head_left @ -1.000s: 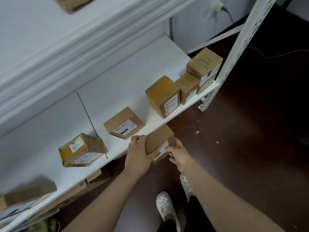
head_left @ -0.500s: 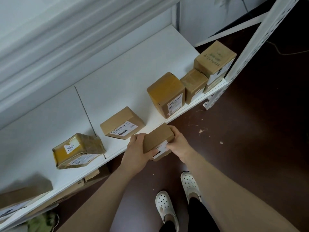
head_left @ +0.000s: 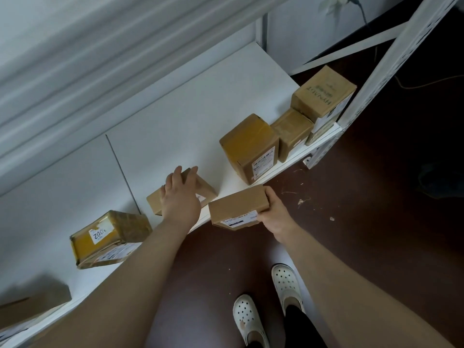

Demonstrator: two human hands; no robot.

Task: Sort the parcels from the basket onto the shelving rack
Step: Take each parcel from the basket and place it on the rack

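Head view, looking down on a white shelf [head_left: 175, 116] with a row of cardboard boxes along its front edge. Right hand [head_left: 275, 217] grips a brown box [head_left: 236, 205] by its right end, fingers curled over the top and thumb on the near side; the box sits off the front edge of the shelf, over the dark floor [head_left: 376, 222], white label facing the camera (cannot tell if its far edge touches the shelf lip). Left hand [head_left: 179, 197] is flat, fingers straight and slightly spread, lying over the top of a flat box [head_left: 206, 190] that rests on the shelf just behind and left of the held one; contact looks likely, grip none. Further left on the shelf is a taped box [head_left: 110, 237] with a "002" sticker, tilted, and at the far left edge a blurred box [head_left: 32, 297]. To the right stand a tall box [head_left: 248, 144] with a label on its front, then a small box [head_left: 292, 131] touching it, then a printed box [head_left: 324, 94] stacked higher at the shelf's end, beside the white perforated post [head_left: 391, 64]. Below, two white clogs [head_left: 247, 320] on the floor, plus a few light scraps. An orange cable [head_left: 426, 84] runs across the floor at the right.
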